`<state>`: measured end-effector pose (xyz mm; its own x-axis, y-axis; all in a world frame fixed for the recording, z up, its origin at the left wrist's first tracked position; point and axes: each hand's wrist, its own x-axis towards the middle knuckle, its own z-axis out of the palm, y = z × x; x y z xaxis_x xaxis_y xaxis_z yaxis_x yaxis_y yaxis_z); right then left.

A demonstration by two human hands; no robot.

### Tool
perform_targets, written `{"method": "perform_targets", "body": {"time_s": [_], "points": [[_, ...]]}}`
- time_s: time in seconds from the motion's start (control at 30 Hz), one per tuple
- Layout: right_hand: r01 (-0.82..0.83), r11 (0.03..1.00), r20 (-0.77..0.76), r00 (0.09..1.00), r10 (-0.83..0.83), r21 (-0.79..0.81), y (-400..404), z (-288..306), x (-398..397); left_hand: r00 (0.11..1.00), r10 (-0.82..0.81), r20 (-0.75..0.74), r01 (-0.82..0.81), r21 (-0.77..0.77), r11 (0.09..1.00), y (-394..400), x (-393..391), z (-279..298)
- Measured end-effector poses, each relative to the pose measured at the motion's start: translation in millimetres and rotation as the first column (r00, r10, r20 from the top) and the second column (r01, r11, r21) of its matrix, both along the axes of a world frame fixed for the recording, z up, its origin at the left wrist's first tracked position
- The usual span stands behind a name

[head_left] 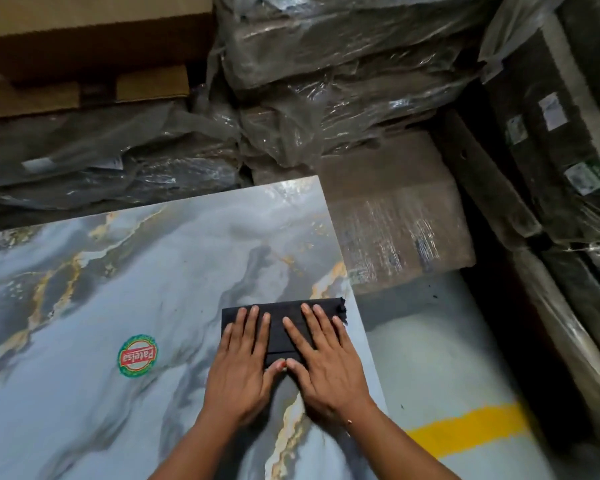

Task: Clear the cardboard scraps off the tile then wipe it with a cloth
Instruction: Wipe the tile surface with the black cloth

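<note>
Here, tile (94,271): glossy grey marble, gold veins, round sticker (138,355).
Hands: left hand (240,367) and right hand (321,362) flat, fingers spread, pressing black cloth (284,322).
Surroundings: plastic-wrapped stacks (326,81), possibly boxed tiles.

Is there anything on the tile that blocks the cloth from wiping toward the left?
Nothing visible blocks it. Both hands, left and right, press the cloth flat; only a flat sticker lies leftward on the tile.

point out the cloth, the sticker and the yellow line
cloth (284,311): head view, bare top part above the fingers
sticker (138,355): head view, middle of the red band
yellow line (471,427): head view, middle of the stripe on the floor
</note>
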<state>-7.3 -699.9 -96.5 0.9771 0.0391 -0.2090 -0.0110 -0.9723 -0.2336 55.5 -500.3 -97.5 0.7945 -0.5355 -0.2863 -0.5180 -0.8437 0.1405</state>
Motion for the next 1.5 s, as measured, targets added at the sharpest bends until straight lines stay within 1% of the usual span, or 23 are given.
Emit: {"method": "perform_targets", "body": {"time_s": [0.13,0.23,0.4,0.53,0.63,0.73,0.93,1.1,1.23,1.5], "points": [[0.017,1.0,0.028,0.999,-0.017,-0.003,-21.1,-9.3,46.1,0.999,0.024,0.022,-0.023,-0.035,0.999,-27.2,47.0,-8.0],[0.01,1.0,0.052,0.999,-0.008,-0.025,-44.8,-16.1,101.0,0.998,0.044,0.044,-0.042,-0.048,0.998,-52.6,99.4,-13.9],[-0.024,0.998,0.044,0.999,0.026,-0.05,-79.9,-18.3,201.7,0.992,0.058,0.109,-0.053,-0.042,0.998,-87.5,196.9,-21.8],[-0.032,0.998,0.025,0.999,0.034,-0.062,-95.8,-15.8,269.1,0.99,0.049,0.129,-0.043,-0.055,0.998,-102.8,263.2,-25.0],[-0.062,0.997,-0.004,0.998,0.062,-0.054,-99.5,-8.4,302.5,0.993,0.057,0.107,-0.052,-0.051,0.997,-104.2,295.5,-22.7],[-0.074,0.995,-0.008,0.997,0.074,-0.062,-97.9,-6.2,315.7,0.994,0.055,0.099,-0.051,-0.048,0.998,-101.6,304.7,-18.6],[-0.083,0.992,0.019,0.996,0.085,-0.09,-93.3,-6.2,295.4,0.992,0.08,0.1,-0.074,-0.066,0.995,-96.1,280.2,-16.3],[-0.113,0.988,0.016,0.993,0.115,-0.107,-87.8,-5.1,254.6,0.993,0.078,0.085,-0.074,-0.056,0.996,-86.5,237.1,-13.8],[-0.125,0.987,0.021,0.992,0.128,-0.103,-82.5,-5.6,198.6,0.994,0.074,0.082,-0.069,-0.063,0.996,-77.7,185.6,-12.7],[-0.116,0.987,0.007,0.993,0.118,-0.115,-69.5,-8.9,57.4,0.994,0.086,0.064,-0.082,-0.062,0.995,-63.7,44.5,-10.8]]}}
